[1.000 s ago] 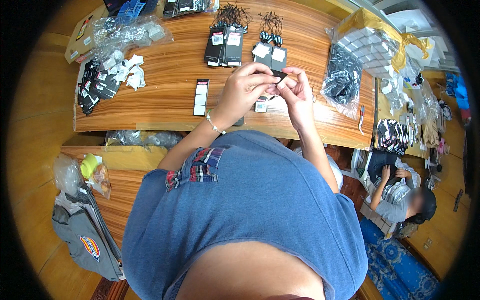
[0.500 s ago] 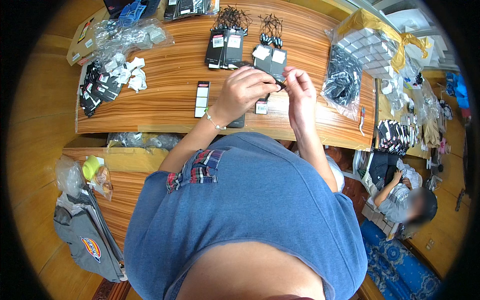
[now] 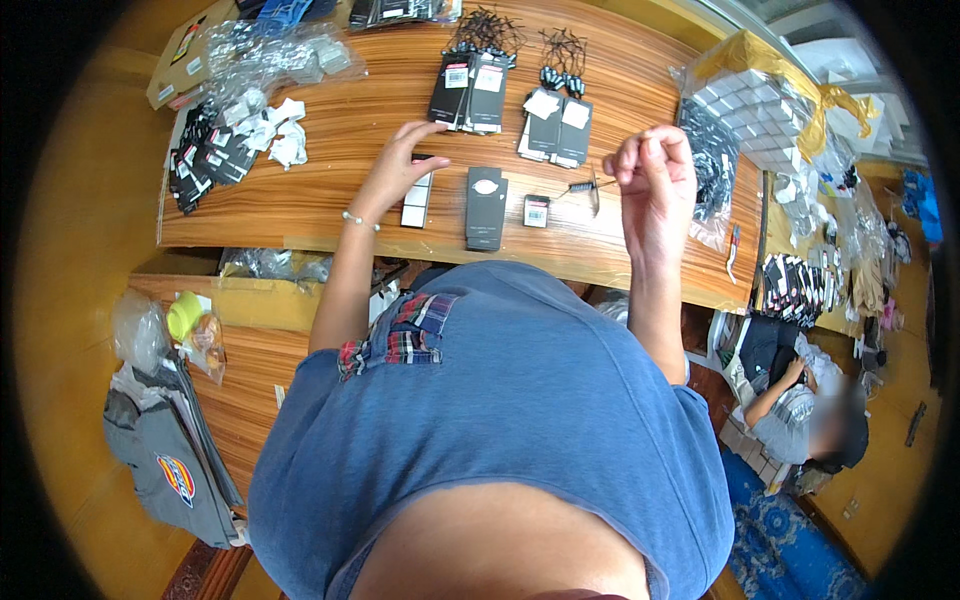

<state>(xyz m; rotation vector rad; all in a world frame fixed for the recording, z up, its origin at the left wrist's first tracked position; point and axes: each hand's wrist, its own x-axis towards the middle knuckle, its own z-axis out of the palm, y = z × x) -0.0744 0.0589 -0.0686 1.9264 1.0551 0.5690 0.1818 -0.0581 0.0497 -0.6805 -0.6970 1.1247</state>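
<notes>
My left hand (image 3: 397, 172), a beaded bracelet at its wrist, is open, thumb and fingers apart, over a narrow black tag with white panels (image 3: 416, 203). My right hand (image 3: 655, 172) is raised at the right with its fingers closed in a pinch. A thin dark cord (image 3: 581, 188) with a dark fastener runs to its fingertips, beside a thin piece seen edge-on. Between my hands lie a stack of dark hang tags (image 3: 484, 210) and a small black tag with a white label (image 3: 536, 211).
Farther back lie two groups of black hang tags with cords (image 3: 470, 90) (image 3: 555, 127). At the left are a pile of black tags (image 3: 205, 155) and crumpled clear bags (image 3: 275, 55). A box of white pieces (image 3: 745, 115) and red-handled snips (image 3: 733, 253) are right. A person (image 3: 800, 415) sits lower right.
My hands, close together over the table before, have separated: the left moved left and opened, the right moved right. The dark tag stack and the cord between them now show.
</notes>
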